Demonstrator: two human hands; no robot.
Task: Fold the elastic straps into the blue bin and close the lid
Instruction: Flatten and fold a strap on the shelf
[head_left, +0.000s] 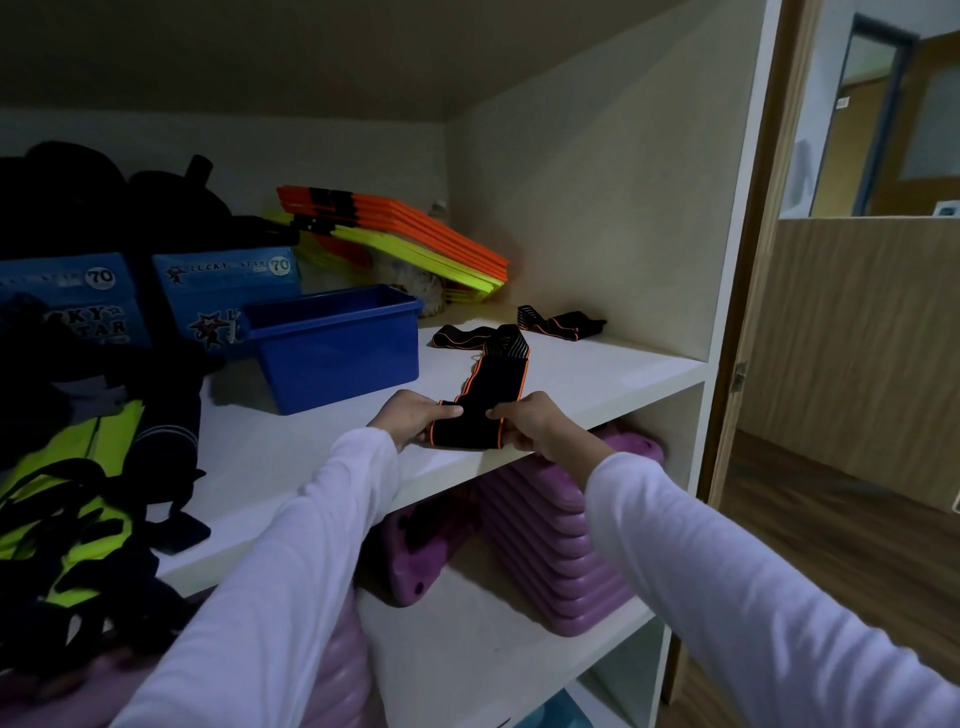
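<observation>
A black elastic strap (491, 395) with orange edging lies on the white shelf (291, 452), its long axis running from the front edge back and slightly right, toward the cabinet's rear wall. Its near end is folded over and pinched from both sides: the left hand (413, 418) grips the left edge, the right hand (524, 421) the right, thumbs on top. The blue bin (337, 358) stands open just left of the strap (no lid shows on it). Two more straps lie behind: one (460, 336) touching the held strap's far end, another (558, 322) farther right.
</observation>
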